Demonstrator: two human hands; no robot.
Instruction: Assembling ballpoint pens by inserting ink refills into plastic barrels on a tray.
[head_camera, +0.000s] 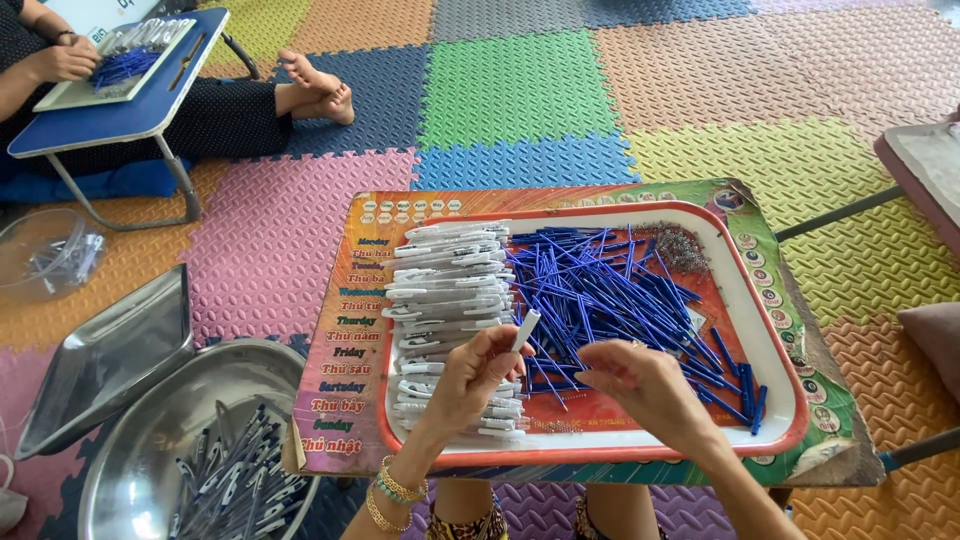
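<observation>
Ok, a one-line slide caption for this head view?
Left hand holds a white pen barrel over a red tray of barrels and blue refills; right hand alongside.

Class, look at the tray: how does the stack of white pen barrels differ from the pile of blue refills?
The white pen barrels lie stacked in a neat parallel row on the left of the tray; the blue refills are thinner and strewn crisscross in its middle. Both rest loose in the same tray.

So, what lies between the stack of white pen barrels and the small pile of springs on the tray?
In the head view, a heap of blue refills lies between the white pen barrels and the springs, on the red-rimmed tray.
</observation>
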